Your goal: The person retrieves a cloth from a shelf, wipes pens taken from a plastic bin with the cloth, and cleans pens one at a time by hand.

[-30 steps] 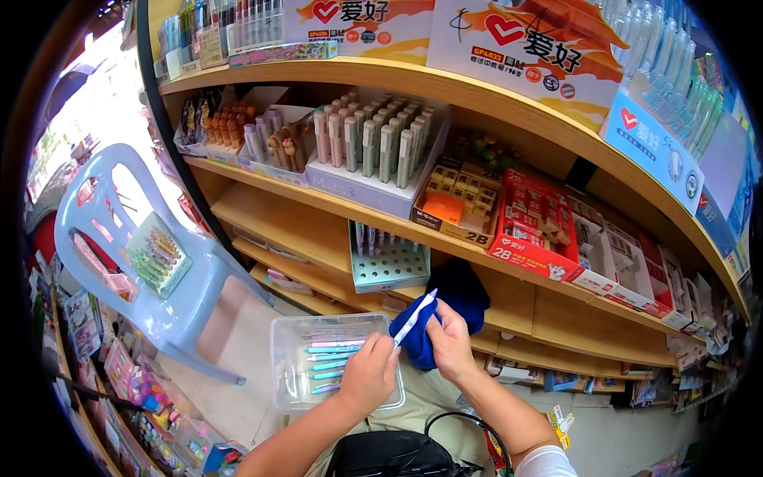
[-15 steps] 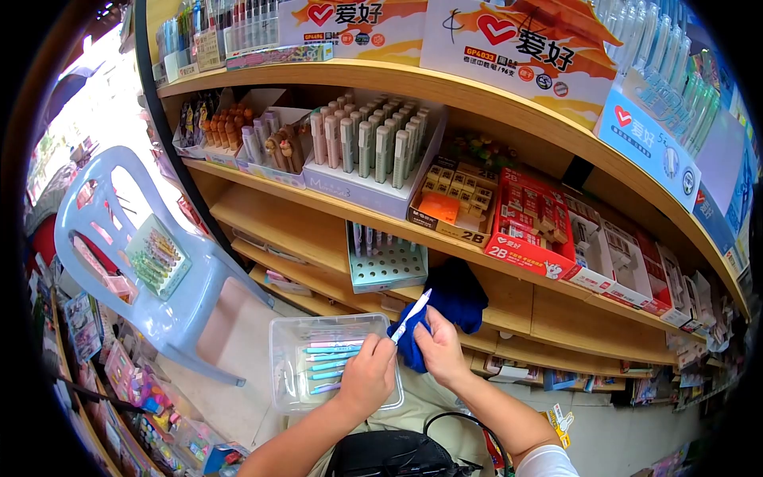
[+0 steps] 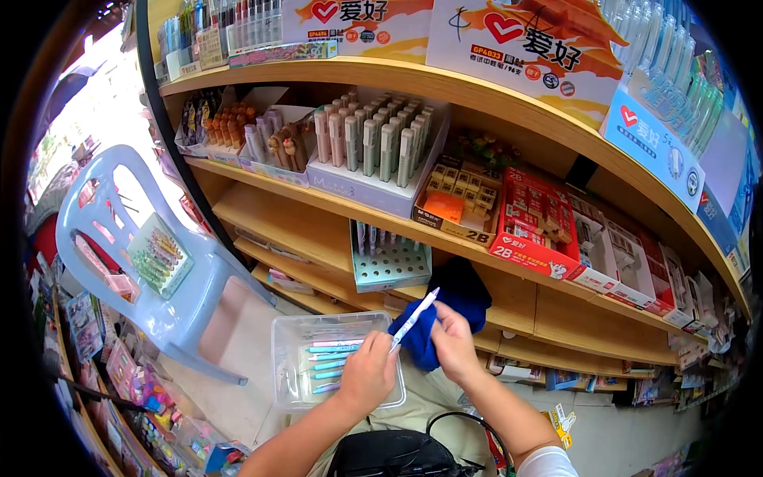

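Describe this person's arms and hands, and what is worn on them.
The left hand and right hand are bare: no gloves, rings or watch visible. A plain whitish sleeve shows high on the right arm; no sleeve shows on the left.

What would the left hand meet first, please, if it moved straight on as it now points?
Most likely the blue cloth in the right hand, though depth is hard to judge.

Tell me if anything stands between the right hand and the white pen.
Yes: the blue cloth in the right hand lies between it and the middle of the white pen. Nothing visible separates the left hand from the pen.
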`<state>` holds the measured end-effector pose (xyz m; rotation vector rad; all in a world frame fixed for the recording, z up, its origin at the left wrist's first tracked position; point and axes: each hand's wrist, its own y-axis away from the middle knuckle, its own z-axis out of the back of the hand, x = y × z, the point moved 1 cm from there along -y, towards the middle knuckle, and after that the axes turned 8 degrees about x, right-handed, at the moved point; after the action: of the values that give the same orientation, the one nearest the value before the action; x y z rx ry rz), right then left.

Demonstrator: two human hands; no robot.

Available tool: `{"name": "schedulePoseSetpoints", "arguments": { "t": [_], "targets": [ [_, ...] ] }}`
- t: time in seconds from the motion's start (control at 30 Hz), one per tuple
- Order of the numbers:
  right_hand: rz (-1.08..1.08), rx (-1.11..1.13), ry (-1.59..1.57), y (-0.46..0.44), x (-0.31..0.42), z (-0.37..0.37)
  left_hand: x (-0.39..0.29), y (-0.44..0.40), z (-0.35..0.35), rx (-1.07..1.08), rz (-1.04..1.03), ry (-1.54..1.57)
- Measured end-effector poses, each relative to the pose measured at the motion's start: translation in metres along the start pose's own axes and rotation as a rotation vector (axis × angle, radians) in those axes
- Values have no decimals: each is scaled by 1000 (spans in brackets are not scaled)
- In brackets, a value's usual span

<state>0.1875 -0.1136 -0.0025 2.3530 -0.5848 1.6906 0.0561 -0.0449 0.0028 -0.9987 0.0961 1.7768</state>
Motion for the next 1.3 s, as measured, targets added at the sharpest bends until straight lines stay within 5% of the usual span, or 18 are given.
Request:
{"name": "schedulePoseSetpoints", "arguments": {
  "t": [0.37,0.87,1.1,1.3],
  "targets": [
    [-64,81,147,10,-18,-12,0,2,-5,-31,14,8],
    [-76,67,-55,8,-3,1,10,3,-6,73,164,460],
    [-23,-65,-162,-4,12,5,13,4,-9,139,217,471],
    [28,31,-86,-3,0,-3,13,6,-11,167,266,554]
  ]
}}
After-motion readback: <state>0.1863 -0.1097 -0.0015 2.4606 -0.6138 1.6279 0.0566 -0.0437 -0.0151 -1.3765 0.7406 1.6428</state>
